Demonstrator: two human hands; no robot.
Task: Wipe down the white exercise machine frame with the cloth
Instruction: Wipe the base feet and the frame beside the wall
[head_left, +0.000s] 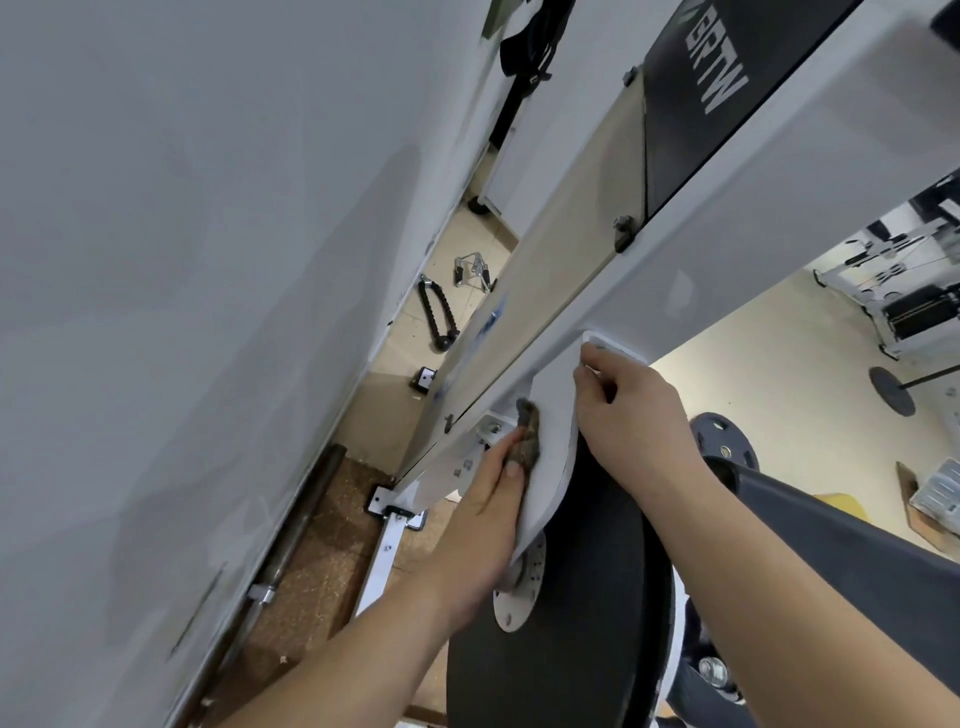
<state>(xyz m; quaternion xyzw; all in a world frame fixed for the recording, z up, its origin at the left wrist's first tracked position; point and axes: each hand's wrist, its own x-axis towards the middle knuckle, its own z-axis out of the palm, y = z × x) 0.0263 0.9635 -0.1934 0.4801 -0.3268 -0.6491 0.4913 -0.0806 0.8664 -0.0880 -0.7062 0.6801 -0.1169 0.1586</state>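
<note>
Wall (182, 260) fills the left side, grey-white, with a dark bar (291, 540) lying along its base on the brown floor. Black cable handles (436, 317) sit on the tile further back. Left hand (488, 514) is closed around a small dark grey-brown cloth (525, 436), bunched under the fingers and pressed flat against the white exercise machine frame (691, 228), on the rounded plate just right of a bolted bracket (488, 428). Frame runs diagonally from lower left up to upper right, with a black logo panel (711, 88) near the top. Right hand (631, 410) is curled, fingertips resting on the frame plate's upper edge, gripping nothing else. Black disc (566, 623) sits below both hands. Other white machines (904, 296) stand far right.
</note>
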